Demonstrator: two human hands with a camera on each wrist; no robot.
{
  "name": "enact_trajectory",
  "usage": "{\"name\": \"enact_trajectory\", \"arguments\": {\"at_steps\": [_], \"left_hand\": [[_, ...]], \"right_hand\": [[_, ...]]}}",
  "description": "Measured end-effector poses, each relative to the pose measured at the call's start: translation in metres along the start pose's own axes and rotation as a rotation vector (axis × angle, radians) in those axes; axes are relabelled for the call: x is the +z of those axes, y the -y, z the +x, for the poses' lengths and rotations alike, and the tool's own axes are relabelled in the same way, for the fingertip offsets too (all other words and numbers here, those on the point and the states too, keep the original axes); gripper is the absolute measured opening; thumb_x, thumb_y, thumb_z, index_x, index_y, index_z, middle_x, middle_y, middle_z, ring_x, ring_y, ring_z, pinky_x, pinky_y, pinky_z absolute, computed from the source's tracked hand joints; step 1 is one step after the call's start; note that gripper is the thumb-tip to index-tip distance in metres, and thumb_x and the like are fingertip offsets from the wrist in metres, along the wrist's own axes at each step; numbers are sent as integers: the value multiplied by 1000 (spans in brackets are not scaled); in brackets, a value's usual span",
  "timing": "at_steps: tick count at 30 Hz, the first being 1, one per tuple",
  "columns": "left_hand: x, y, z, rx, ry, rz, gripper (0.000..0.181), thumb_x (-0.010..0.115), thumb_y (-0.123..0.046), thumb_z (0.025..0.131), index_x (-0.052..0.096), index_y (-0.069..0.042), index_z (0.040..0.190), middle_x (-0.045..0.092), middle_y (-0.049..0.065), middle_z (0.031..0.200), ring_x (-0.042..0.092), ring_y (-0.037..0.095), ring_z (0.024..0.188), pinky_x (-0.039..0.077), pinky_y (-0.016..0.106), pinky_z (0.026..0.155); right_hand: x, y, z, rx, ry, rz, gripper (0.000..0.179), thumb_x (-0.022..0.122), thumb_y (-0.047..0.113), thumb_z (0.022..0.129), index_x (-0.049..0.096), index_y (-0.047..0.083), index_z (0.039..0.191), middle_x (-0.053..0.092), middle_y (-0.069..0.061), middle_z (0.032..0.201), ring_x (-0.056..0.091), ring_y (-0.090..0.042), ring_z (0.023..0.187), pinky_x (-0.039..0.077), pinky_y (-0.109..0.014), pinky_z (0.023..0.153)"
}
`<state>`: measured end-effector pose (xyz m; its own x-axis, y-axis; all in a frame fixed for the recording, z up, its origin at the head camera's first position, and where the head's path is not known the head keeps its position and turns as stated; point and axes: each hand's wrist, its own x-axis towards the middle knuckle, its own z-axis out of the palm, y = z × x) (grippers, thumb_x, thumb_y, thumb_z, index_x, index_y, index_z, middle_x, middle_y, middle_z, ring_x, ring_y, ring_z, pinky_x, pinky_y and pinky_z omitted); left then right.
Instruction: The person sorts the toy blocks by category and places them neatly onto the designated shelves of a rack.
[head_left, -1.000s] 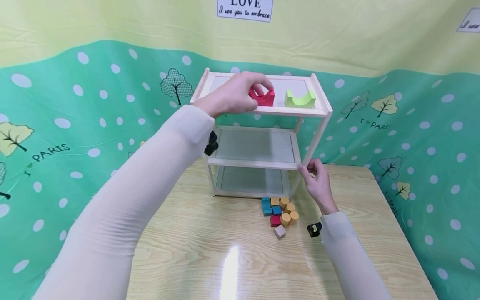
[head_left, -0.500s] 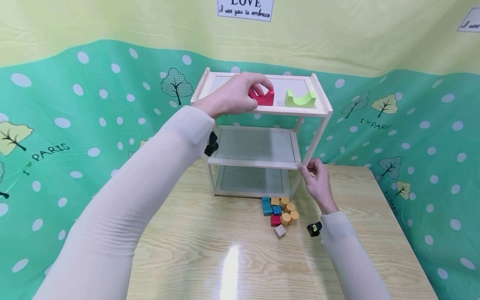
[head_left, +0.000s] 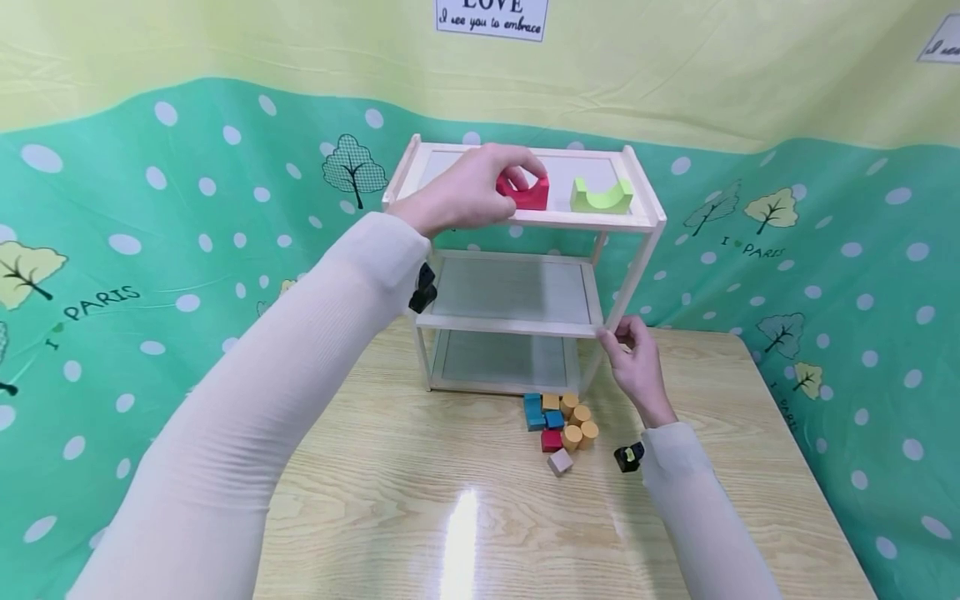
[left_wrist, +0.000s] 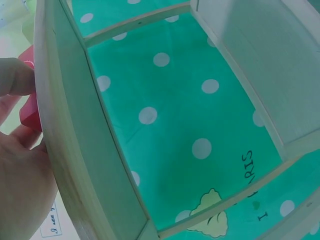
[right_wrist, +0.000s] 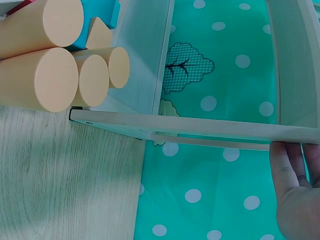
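On the top board of a pale wooden three-tier shelf [head_left: 517, 327], my left hand [head_left: 472, 187] pinches a red arch block [head_left: 534, 198], its curved hollow facing up. To its right stands a light green arch block [head_left: 602, 202], apart from the red one and also hollow side up. In the left wrist view the board's edge hides much of the red block [left_wrist: 31, 112]. My right hand [head_left: 637, 371] holds the shelf's front right post at the middle tier; its fingertips [right_wrist: 281, 152] meet the wood in the right wrist view.
In front of the shelf's lower right corner, several orange cylinders [head_left: 572, 437] cluster with blue blocks [head_left: 533, 412], a red block [head_left: 551, 441] and a pale cube [head_left: 559, 462]. All lie on the wooden table [head_left: 375, 492]. A green dotted curtain [head_left: 187, 250] hangs behind the shelf.
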<state>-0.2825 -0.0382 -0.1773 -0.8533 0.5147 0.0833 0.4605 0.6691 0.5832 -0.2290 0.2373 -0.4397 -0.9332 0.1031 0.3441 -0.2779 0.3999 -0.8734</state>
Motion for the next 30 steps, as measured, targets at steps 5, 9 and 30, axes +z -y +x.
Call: {"name": "enact_trajectory", "arguments": {"at_steps": [5, 9, 30], "left_hand": [[0, 0, 0, -3, -1, -1, 52, 65, -6, 84, 53, -23, 132, 55, 1, 126, 49, 15, 113, 51, 24, 82], [0, 1, 0, -3, -1, 1, 52, 65, -7, 84, 53, -23, 132, 54, 1, 127, 49, 15, 114, 50, 23, 83], [-5, 11, -12, 69, -117, 50, 59, 61, -4, 81, 49, -17, 137, 50, 0, 132, 47, 13, 115, 47, 22, 87]], "right_hand": [[0, -1, 0, 14, -1, 0, 29, 60, 28, 94, 54, 3, 106, 54, -8, 96, 54, -17, 91, 46, -25, 77], [0, -2, 0, 11, 2, -7, 29, 59, 27, 95, 53, 1, 106, 54, -8, 96, 53, -18, 91, 46, -25, 76], [-4, 43, -9, 27, 29, -19, 26, 57, 12, 95, 52, -10, 107, 52, -16, 95, 51, -22, 90, 43, -24, 75]]}}
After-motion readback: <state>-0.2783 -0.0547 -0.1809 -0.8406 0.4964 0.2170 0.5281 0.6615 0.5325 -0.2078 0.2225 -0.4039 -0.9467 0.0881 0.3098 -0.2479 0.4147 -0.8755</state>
